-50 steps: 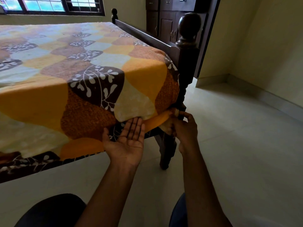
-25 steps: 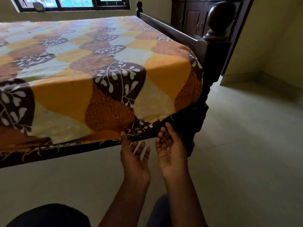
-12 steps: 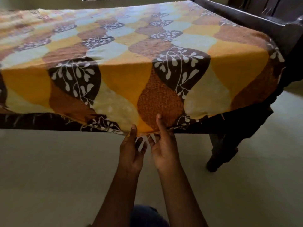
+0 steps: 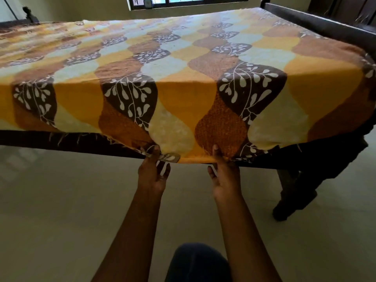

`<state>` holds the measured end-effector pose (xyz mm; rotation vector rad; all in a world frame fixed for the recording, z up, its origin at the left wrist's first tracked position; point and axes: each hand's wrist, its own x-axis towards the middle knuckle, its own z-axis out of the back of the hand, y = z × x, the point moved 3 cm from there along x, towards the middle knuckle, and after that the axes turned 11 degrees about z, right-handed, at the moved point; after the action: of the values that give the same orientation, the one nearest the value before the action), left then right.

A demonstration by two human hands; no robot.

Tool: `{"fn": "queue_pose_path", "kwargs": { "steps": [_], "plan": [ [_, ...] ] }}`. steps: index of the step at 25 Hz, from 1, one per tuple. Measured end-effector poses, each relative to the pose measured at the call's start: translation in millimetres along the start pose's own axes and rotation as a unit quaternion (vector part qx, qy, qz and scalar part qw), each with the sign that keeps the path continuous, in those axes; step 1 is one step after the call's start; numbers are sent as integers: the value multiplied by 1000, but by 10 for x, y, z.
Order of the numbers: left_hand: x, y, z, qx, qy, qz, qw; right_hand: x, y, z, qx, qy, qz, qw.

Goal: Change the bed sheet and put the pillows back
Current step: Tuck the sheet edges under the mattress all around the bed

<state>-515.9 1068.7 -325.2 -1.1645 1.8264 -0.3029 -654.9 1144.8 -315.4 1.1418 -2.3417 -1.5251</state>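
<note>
A person bends over the near side of a dark wooden bed point(image 4: 325, 25), both bare hands at the lower hem of a patterned bed sheet point(image 4: 183, 82) at centre frame. The sheet, printed in wavy panels of yellow, orange, cream, pale blue and brown with white leaf sprigs, covers the whole top of the bed and fills the upper two-thirds of the frame. Its long axis runs from the near edge away toward the window point(image 4: 183, 1) at the top of the frame, and its near side hangs down over the dark rail point(image 4: 61, 141) of the bed.

The left hand point(image 4: 153, 176), just left of centre, has its thumb pressed against a bunched fold of the hem, with the fingers curled loosely underneath; it appears to pinch the cloth, though the grip is partly hidden. The right hand point(image 4: 224, 176), just right of centre, has its thumb against the outside of the hem and its fingers reaching below the edge; whether they close on the cloth cannot be told. Loose threads fray from the hem at left.

A bed leg point(image 4: 293, 192) stands at lower right on the pale tiled floor point(image 4: 61, 210). A dark knee point(image 4: 197, 263) shows at the bottom of the frame. No writing, brand or label can be read anywhere.
</note>
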Motion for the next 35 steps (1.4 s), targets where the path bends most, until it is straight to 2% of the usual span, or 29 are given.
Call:
{"fn": "queue_pose_path", "kwargs": {
  "steps": [4,6,8,9,10,12,13,15,19,25,29,32,35],
  "plan": [
    [-52,28,38,33,-51,33,998,-53,-33,-28,-3,-4,19,1000],
    [-145,-17,30,18,-83,14,996,-83,-31,-20,8,5,16,1000],
    [-316,-53,62,19,-169,-23,985,-94,-20,38,19,11,9,1000],
    [-456,-69,45,27,-185,-43,981,-100,-19,72,30,14,4,999],
    [-609,-85,-30,34,-163,-55,984,-109,-16,104,43,16,0,999],
    [-865,-121,-268,67,-29,-44,996,-116,-12,153,55,11,3,998],
    [-943,-137,-391,82,40,-18,996,-112,-2,168,39,2,12,999],
    [-1014,-163,-568,97,114,49,988,-69,27,202,-20,-29,34,999],
    [-952,-120,-667,51,139,137,979,18,122,257,-92,-56,58,992],
    [-853,136,-783,-87,119,169,975,43,302,388,-37,-77,103,991],
    [-829,196,-809,-113,121,158,974,40,325,413,132,-18,39,990],
    [-817,215,-769,-117,140,159,970,-12,306,468,263,34,-8,964],
    [-815,204,-727,-140,171,179,959,-72,317,478,357,116,2,927]
  ]
}}
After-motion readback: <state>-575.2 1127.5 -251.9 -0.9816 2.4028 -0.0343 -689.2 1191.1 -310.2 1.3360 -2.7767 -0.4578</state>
